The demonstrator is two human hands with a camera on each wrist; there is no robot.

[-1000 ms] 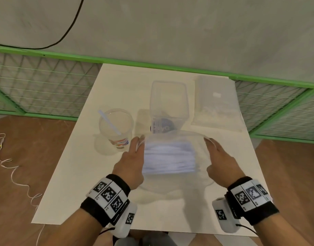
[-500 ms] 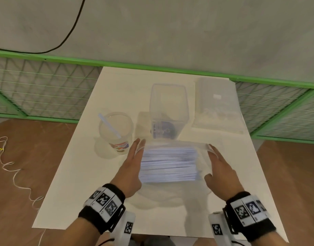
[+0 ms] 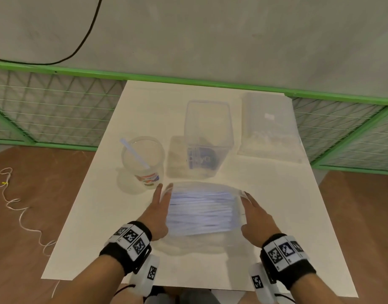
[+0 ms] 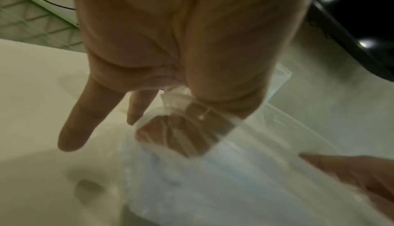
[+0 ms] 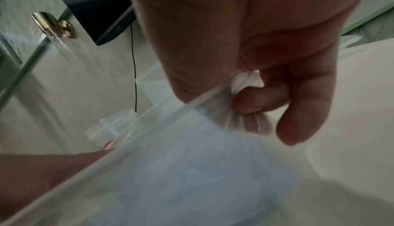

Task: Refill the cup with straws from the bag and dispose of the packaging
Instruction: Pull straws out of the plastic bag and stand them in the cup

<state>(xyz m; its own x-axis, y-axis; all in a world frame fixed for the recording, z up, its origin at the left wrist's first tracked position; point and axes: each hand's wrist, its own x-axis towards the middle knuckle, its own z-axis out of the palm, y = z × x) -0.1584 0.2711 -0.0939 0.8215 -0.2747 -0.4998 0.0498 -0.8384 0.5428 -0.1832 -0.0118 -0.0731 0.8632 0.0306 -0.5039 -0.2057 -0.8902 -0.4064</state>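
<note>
A clear plastic bag of white straws (image 3: 201, 212) hangs just above the white table (image 3: 276, 216), stretched between both hands. My left hand (image 3: 161, 205) pinches the bag's left top corner; in the left wrist view its thumb and a finger press on the plastic (image 4: 181, 128) while two fingers (image 4: 76, 123) stick out. My right hand (image 3: 253, 212) pinches the right top corner, with the film bunched in its curled fingers (image 5: 255, 101). The clear cup (image 3: 142, 161) stands left of the bag with one straw (image 3: 133, 153) leaning in it.
A tall clear bin (image 3: 208, 137) stands behind the bag, right of the cup. A second flat plastic bag (image 3: 269, 128) lies at the back right corner. A green wire fence (image 3: 46, 110) runs behind the table, and a white cord (image 3: 19, 211) lies on the floor.
Both hands have drawn the bag a little toward me and lower, keeping their pinches. The cup, bin and other bag have not moved.
</note>
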